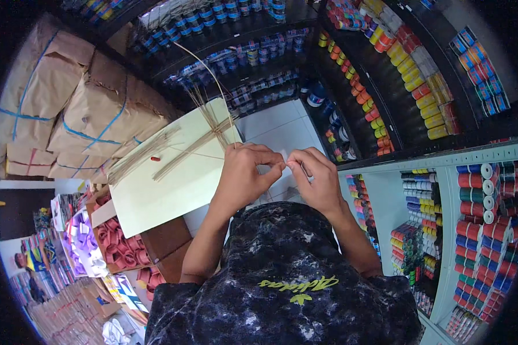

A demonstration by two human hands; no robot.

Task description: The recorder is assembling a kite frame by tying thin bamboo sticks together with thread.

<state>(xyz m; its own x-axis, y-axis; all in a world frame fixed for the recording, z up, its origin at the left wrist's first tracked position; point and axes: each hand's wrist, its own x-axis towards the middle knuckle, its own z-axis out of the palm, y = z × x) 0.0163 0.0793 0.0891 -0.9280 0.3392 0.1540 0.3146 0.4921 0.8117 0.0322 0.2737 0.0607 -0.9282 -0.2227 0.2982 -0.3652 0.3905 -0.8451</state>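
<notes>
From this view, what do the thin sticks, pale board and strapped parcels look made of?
Thin sticks: probably cane, bamboo or similar plant fibre, matt; tan, slender, loosely splayed.
Pale board: maybe laminate or stiff card, smooth; even colour, crisp edges, core unseen.
Strapped parcels: brown paper outside, dull; creased and folded, contents hidden.

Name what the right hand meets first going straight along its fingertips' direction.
Most likely the left hand: the right hand points across at it, with almost no gap visible. Depth is unclear from one view.
</notes>
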